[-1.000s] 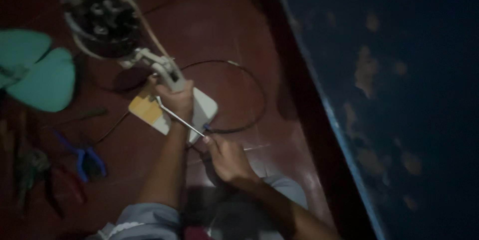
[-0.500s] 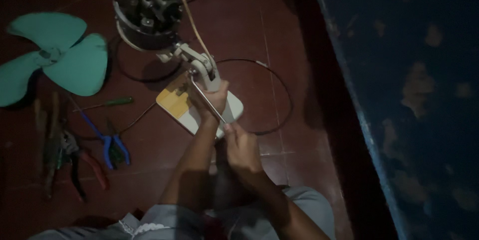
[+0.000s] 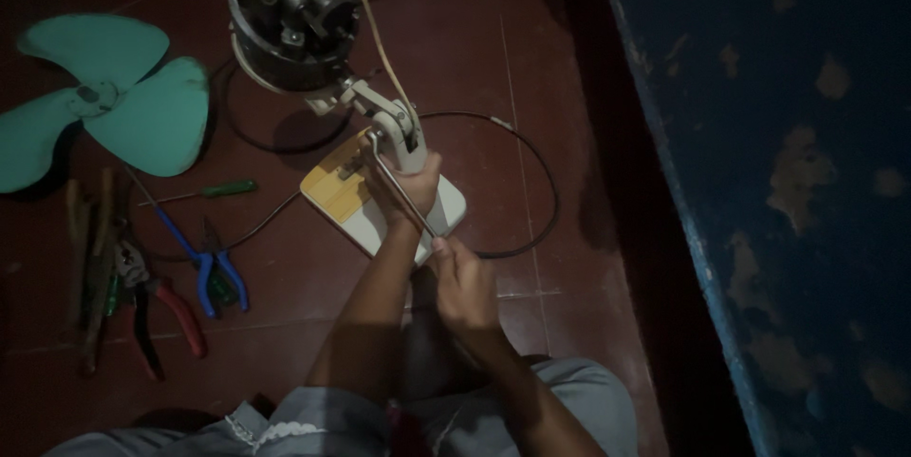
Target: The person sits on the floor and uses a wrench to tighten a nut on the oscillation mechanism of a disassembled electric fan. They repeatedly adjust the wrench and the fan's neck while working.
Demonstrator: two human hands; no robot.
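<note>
Since a moment ago your view has drifted, so the fan motor [image 3: 289, 16] sits higher and the green blade [image 3: 104, 101] shows whole. Your left hand [image 3: 408, 182] grips the fan's neck [image 3: 399, 130] over the base [image 3: 380, 205]. Your right hand [image 3: 465, 277] clenches a metal rod [image 3: 403, 189], which slants up-left from it to the neck. Its tip is hard to make out.

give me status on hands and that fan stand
Left hand grips fan stand neck. Right hand holds metal rod against it. Pliers off left, nothing blocking.
</note>
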